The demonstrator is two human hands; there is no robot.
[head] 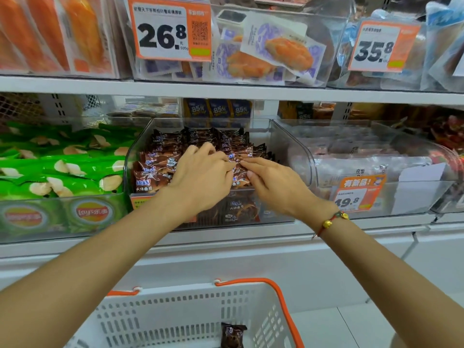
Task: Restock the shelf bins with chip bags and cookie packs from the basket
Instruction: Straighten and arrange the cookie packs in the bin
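Green chip bags (62, 172) are seen packed in the left bin. In the clear middle bin (140, 144), brown cookie packs (160, 156) are pressed by the left hand (200, 177), fingers flat, and by the right hand (271, 179), fingers straight. One cookie pack (232, 335) is left in the white basket (175, 312) below.

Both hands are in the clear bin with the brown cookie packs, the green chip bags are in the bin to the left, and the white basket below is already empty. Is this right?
Not quite. The head view shows the basket is not empty: one brown cookie pack lies in it. The rest holds: the left hand and right hand are on the cookie packs in the clear bin, with the green chip bags to its left.
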